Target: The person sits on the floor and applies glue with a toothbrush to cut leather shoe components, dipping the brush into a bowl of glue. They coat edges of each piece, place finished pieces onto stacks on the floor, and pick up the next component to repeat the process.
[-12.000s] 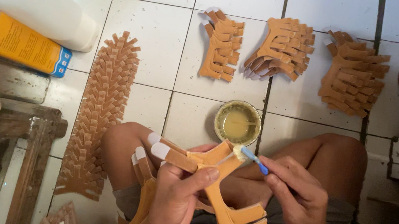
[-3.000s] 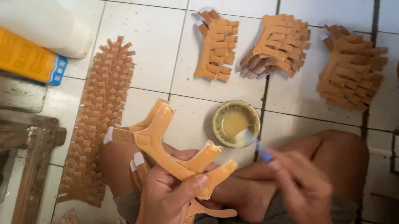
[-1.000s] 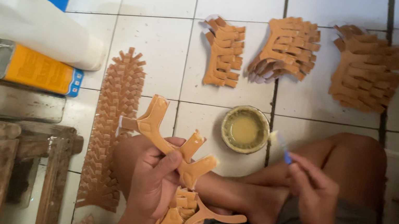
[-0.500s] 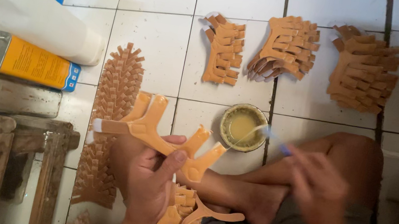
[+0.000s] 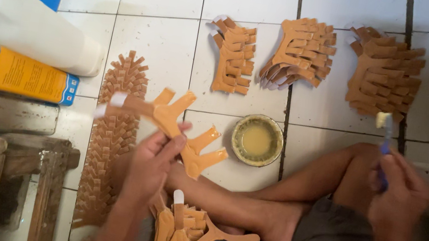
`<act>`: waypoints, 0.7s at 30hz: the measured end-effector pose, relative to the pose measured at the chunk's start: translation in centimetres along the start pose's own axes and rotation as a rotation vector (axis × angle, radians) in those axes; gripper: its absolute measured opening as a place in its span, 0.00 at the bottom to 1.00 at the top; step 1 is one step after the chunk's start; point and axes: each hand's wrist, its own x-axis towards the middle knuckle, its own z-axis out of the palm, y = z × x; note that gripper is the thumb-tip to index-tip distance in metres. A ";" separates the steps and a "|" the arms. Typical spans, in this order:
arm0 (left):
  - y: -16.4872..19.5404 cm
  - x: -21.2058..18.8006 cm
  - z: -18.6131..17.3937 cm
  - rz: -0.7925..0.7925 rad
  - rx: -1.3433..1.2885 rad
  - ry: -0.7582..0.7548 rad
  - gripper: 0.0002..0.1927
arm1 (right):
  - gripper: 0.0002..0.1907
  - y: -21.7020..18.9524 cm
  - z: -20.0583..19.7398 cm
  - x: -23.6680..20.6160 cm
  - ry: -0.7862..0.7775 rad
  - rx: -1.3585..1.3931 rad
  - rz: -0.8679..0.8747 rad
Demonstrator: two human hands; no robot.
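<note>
Now our left hand fingers grasp a branched tan cutout; right hand fingers clench a brush beside the glue bowl.

Floor workshop — tan cut pieces, glue tins.

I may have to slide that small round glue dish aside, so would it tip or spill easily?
The glue dish looks low and wide, so it probably slides rather than tips. It seems shallow and fairly full, so a quick shove might slop glue.
</note>
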 end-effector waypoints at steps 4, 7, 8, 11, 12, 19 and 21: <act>-0.1 3.8 -1.1 0.163 0.142 -0.077 0.17 | 0.12 3.6 1.4 1.3 -0.005 0.176 0.104; -0.6 5.7 -1.4 0.153 0.225 -0.090 0.15 | 0.12 5.3 2.0 1.3 -0.045 0.113 0.003; -0.9 6.3 -1.1 0.162 0.230 -0.092 0.15 | 0.12 5.7 2.2 1.3 -0.052 0.058 -0.033; -2.2 7.5 0.0 0.180 0.138 -0.112 0.12 | 0.12 6.1 2.5 1.6 -0.054 0.028 -0.102; -2.6 7.5 0.4 0.181 0.090 -0.103 0.11 | 0.12 6.1 2.6 1.6 -0.067 0.040 -0.113; -4.5 4.6 6.5 0.190 -0.203 0.101 0.11 | 0.05 5.2 6.6 -4.9 -0.317 -0.182 -0.100; -4.8 3.6 9.0 0.166 -0.206 0.182 0.12 | 0.09 4.4 9.8 -8.1 -0.395 -0.239 -0.018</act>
